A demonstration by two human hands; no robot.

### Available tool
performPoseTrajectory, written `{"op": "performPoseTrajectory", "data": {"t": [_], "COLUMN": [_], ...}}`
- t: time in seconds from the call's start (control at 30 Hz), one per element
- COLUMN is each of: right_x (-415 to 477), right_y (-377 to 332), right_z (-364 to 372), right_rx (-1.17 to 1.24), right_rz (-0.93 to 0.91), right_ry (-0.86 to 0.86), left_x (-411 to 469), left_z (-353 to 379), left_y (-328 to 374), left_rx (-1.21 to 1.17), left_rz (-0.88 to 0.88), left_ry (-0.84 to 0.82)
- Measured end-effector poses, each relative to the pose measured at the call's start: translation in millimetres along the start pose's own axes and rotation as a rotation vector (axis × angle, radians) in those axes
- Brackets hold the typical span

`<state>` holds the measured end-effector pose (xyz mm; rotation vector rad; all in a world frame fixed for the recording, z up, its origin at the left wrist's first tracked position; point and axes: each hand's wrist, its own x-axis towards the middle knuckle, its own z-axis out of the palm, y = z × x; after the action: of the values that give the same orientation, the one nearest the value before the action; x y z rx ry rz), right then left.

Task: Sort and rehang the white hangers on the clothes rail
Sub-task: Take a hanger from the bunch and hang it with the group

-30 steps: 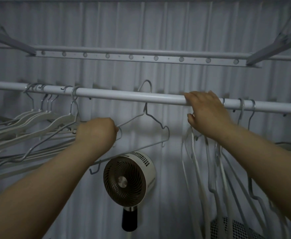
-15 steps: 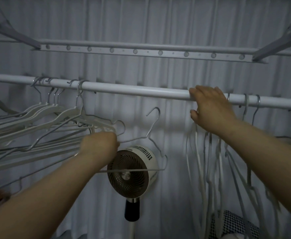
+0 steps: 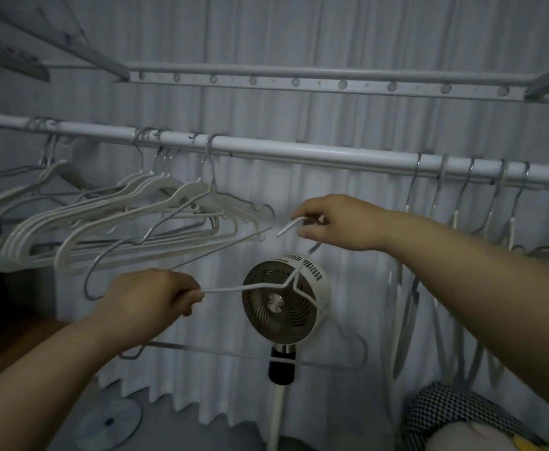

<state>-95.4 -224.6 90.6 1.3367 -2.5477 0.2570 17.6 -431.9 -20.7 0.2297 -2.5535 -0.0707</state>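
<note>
A thin white wire hanger (image 3: 260, 286) hangs free below the white clothes rail (image 3: 299, 151), held by both hands. My left hand (image 3: 156, 296) grips one shoulder end of it. My right hand (image 3: 338, 222) pinches its hook just under the rail. A bunch of white plastic hangers (image 3: 130, 219) hangs on the rail at the left. Several more hangers (image 3: 462, 203) hang by metal hooks on the rail at the right, turned edge-on.
A white standing fan (image 3: 284, 297) on a pole stands behind the held hanger, before a white pleated curtain. A second rail with holes (image 3: 315, 83) runs higher up. A checkered object (image 3: 445, 415) sits at the lower right, a round disc (image 3: 110, 421) on the floor.
My right hand left the rail and took hold of the wire hanger's hook. My left hand has carried the hanger down, off the rail. The view shifted downward and left.
</note>
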Motion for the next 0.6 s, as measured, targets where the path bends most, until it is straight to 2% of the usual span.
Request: {"op": "performPoseTrajectory", "data": {"t": [0.13,0.27,0.4,0.6], "right_x": [-2,-10,-16,-17], "right_y": [-13,-22,-31,-41], "right_z": [9,16,20,20], "right_rx": [0.237,0.505,0.744,0.894], "right_rz": [0.028,0.048,0.126,0.352], "right_ry": [-0.101,-0.100,-0.090,-0.038], "left_x": [-20,-30,-32,-33], "left_z": [4,7,14,17], "left_y": [-14,-19,-18,1], "left_rx": [-0.063,-0.221,-0.299,-0.440], "left_rz": [0.006,-0.047,-0.079,-0.116], "left_ry": [-0.046,-0.059,0.067,0.167]}}
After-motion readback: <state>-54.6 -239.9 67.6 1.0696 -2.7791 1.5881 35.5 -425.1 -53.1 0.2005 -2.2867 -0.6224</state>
